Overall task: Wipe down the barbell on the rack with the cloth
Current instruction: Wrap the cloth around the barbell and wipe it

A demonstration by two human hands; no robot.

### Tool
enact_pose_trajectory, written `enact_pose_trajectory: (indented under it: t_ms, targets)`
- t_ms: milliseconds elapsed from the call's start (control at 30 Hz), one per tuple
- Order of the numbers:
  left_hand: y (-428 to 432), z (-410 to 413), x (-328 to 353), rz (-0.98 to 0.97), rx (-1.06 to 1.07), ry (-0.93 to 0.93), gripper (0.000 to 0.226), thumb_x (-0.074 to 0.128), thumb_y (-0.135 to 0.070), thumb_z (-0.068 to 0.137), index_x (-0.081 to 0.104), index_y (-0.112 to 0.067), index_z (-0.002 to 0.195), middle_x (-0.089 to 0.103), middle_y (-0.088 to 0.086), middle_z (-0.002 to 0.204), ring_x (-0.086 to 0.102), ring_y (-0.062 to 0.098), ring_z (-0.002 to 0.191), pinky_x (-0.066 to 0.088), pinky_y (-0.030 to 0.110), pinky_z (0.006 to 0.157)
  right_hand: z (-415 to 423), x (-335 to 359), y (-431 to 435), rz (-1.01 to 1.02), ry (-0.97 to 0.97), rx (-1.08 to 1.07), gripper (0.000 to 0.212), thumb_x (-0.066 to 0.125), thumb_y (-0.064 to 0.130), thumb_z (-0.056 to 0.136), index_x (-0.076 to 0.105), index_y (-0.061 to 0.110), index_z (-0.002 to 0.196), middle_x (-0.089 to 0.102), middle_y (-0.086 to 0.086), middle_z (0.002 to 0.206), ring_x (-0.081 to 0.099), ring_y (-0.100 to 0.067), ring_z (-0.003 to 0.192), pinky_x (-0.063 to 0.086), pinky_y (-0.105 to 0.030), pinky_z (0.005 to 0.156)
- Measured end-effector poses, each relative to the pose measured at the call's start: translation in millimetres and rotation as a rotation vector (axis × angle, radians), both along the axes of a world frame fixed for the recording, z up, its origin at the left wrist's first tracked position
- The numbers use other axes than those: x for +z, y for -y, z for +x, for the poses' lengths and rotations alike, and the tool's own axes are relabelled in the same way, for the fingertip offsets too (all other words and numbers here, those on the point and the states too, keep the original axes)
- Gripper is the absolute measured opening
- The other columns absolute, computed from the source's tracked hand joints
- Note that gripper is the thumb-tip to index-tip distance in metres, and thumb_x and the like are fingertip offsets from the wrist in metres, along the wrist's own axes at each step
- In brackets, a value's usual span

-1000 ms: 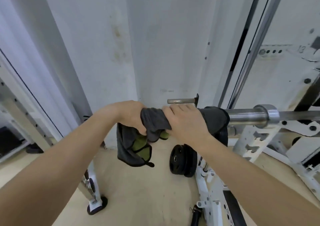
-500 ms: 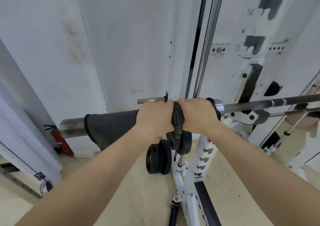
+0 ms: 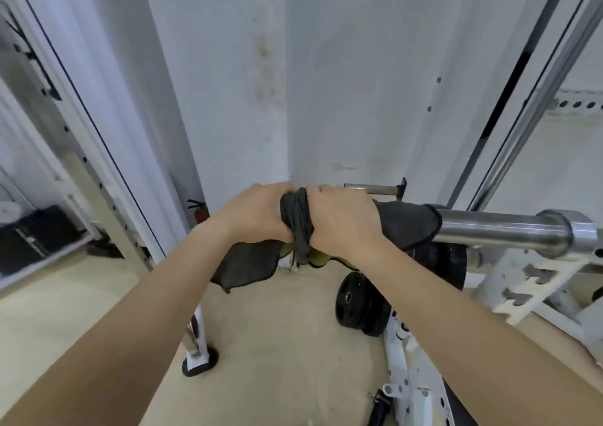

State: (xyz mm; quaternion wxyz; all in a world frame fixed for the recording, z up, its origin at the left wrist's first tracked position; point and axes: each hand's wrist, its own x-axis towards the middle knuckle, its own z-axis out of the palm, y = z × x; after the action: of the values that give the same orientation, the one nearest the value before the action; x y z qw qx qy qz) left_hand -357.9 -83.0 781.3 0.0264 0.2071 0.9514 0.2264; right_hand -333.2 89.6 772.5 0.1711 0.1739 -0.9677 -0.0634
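Both hands are clenched side by side around the dark grey cloth [image 3: 404, 226], which is wrapped over the end of the barbell [image 3: 502, 230]. On its own side the left hand [image 3: 257, 213] grips bunched fabric with knuckles up, and the right hand [image 3: 342, 220] clamps the cloth against the steel sleeve, the two hands nearly touching with a twisted fold of cloth squeezed between them. Below the left hand a loose corner of the cloth hangs down, and a yellow-green underside shows beneath both wrists. To the right of the right hand the cloth's stitched edge ends partway along the sleeve; beyond it the bare polished sleeve runs to a thick collar [image 3: 577, 230] near the right border. The barbell lies level on the white rack [image 3: 535, 282], whose notched bracket slants down under the sleeve.

Lower and slightly farther, black weight plates [image 3: 355, 301] stand on edge on the beige floor [image 3: 284, 344], close to the rack's white base. A white post with a black round foot [image 3: 199, 363] stands on the floor left of them. Just behind the hands a short steel peg [image 3: 372, 189] sticks out horizontally. Farther back, a red fire extinguisher [image 3: 200, 213] stands at the foot of the white wall [image 3: 359, 83], which fills the upper view
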Motion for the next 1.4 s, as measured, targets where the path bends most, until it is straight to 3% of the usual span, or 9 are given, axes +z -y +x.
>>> enact_pose_trajectory:
  t_ms: [133, 267, 367, 600, 767, 967, 1133, 1300, 1400]
  targets:
    - [7, 24, -39, 0.729, 0.03, 0.281, 0.063, 0.07, 0.001, 0.084, 0.041, -0.018, 0.136, 0.059, 0.0, 0.124, 0.059, 0.006, 0.112, 0.05, 0.018, 0.089, -2, -2, 14, 0.002, -0.054, 0.12, 0.113, 0.073, 0.021, 0.073, -0.003, 0.028, 0.157, 0.036, -0.002, 0.153, 0.063, -0.027, 0.1, 0.044, -0.034, 0.053]
    - [-31, 65, -89, 1.271, 0.25, 0.141, 0.064, 0.048, 0.006, 0.095, 0.037, -0.022, 0.151, 0.051, -0.005, 0.146, 0.048, 0.007, 0.134, 0.039, 0.036, 0.114, -4, -2, 18, 0.06, 0.0, 0.183, 0.083, 0.066, 0.032, 0.082, 0.023, 0.031, 0.153, 0.049, 0.008, 0.145, 0.063, -0.021, 0.111, 0.044, -0.033, 0.064]
    - [-43, 76, -90, 1.408, 0.365, 0.022, 0.057, 0.052, -0.007, 0.093, 0.048, -0.026, 0.146, 0.055, -0.014, 0.143, 0.048, 0.004, 0.134, 0.037, 0.036, 0.114, -5, -4, 21, 0.021, -0.005, 0.131, 0.068, 0.067, 0.036, 0.079, 0.039, 0.034, 0.141, 0.06, 0.011, 0.129, 0.066, -0.017, 0.101, 0.041, -0.03, 0.06]
    - [-32, 68, -84, 1.284, 0.418, -0.115, 0.048, 0.054, -0.024, 0.096, 0.051, -0.024, 0.144, 0.059, -0.016, 0.138, 0.049, -0.002, 0.13, 0.042, 0.034, 0.111, 2, -8, 31, 0.002, -0.061, 0.079, 0.057, 0.064, 0.035, 0.077, 0.049, 0.03, 0.132, 0.064, 0.008, 0.117, 0.067, -0.02, 0.092, 0.05, -0.032, 0.061]
    - [-23, 62, -84, 1.272, 0.518, -0.176, 0.027, 0.064, -0.026, 0.093, 0.073, -0.026, 0.118, 0.075, -0.018, 0.103, 0.069, 0.006, 0.1, 0.056, 0.04, 0.091, -1, -9, 28, 0.009, -0.045, 0.069, 0.06, 0.068, 0.037, 0.075, 0.048, 0.034, 0.132, 0.063, 0.011, 0.114, 0.066, -0.019, 0.092, 0.042, -0.028, 0.058]
    - [-31, 61, -77, 1.272, 0.39, -0.085, 0.047, 0.058, -0.029, 0.096, 0.055, -0.024, 0.142, 0.062, -0.015, 0.134, 0.053, -0.002, 0.126, 0.044, 0.031, 0.109, 2, -5, 30, 0.001, -0.047, 0.057, 0.058, 0.063, 0.037, 0.076, 0.047, 0.034, 0.132, 0.063, 0.012, 0.112, 0.066, -0.018, 0.091, 0.037, -0.028, 0.056]
    - [-20, 59, -92, 1.189, 0.415, -0.103, 0.041, 0.057, -0.052, 0.093, 0.064, -0.036, 0.131, 0.072, -0.011, 0.086, 0.063, 0.01, 0.077, 0.057, 0.045, 0.085, -1, -7, 29, 0.016, -0.026, 0.036, 0.059, 0.064, 0.039, 0.073, 0.047, 0.036, 0.13, 0.063, 0.014, 0.113, 0.065, -0.016, 0.09, 0.042, -0.029, 0.057]
    - [-24, 63, -83, 1.294, 0.349, -0.049, 0.04, 0.056, -0.032, 0.098, 0.06, -0.024, 0.138, 0.066, -0.014, 0.128, 0.057, 0.003, 0.123, 0.047, 0.036, 0.106, 1, -4, 31, 0.011, -0.029, 0.044, 0.057, 0.061, 0.043, 0.076, 0.047, 0.038, 0.131, 0.062, 0.014, 0.113, 0.066, -0.015, 0.091, 0.037, -0.028, 0.057]
    - [-27, 66, -86, 1.233, 0.347, -0.081, 0.042, 0.049, -0.021, 0.102, 0.053, -0.024, 0.144, 0.062, -0.019, 0.131, 0.053, -0.004, 0.123, 0.044, 0.026, 0.106, 2, -5, 31, 0.001, -0.034, 0.045, 0.056, 0.063, 0.042, 0.076, 0.049, 0.037, 0.13, 0.063, 0.014, 0.112, 0.066, -0.016, 0.09, 0.043, -0.029, 0.057]
